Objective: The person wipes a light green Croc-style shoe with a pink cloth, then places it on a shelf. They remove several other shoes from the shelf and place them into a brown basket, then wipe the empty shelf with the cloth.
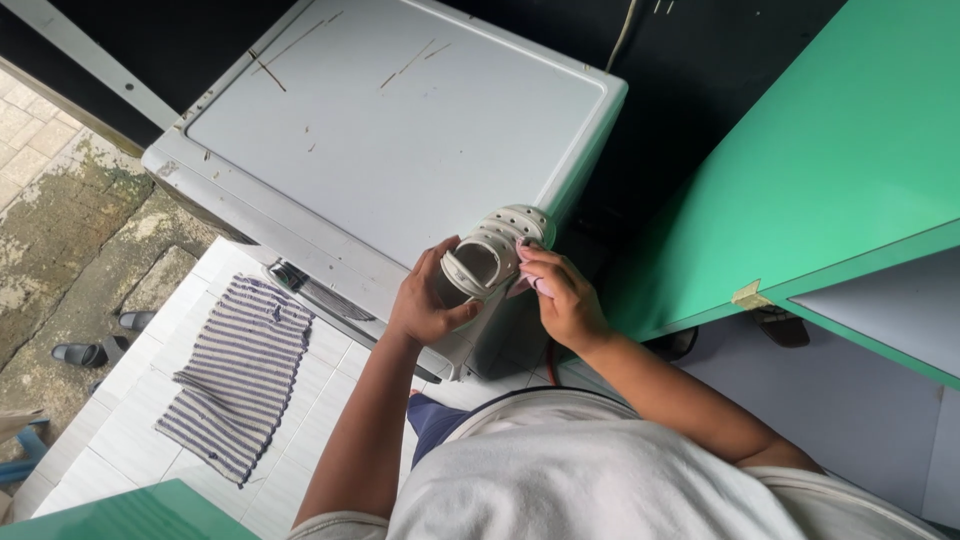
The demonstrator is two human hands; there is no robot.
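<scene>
My left hand (425,300) grips a light grey clog shoe (492,250) with round holes, holding it by the heel end with the opening facing up. My right hand (562,295) presses a small pink cloth (540,285) against the shoe's side. Both hands are over the front right corner of a white washing machine (390,140).
A striped grey and white rag (238,375) lies on the white tiled floor at the left. Dark sandals (95,350) sit by the concrete edge. A green cabinet (820,170) stands close on the right, and another green surface (130,515) shows at bottom left.
</scene>
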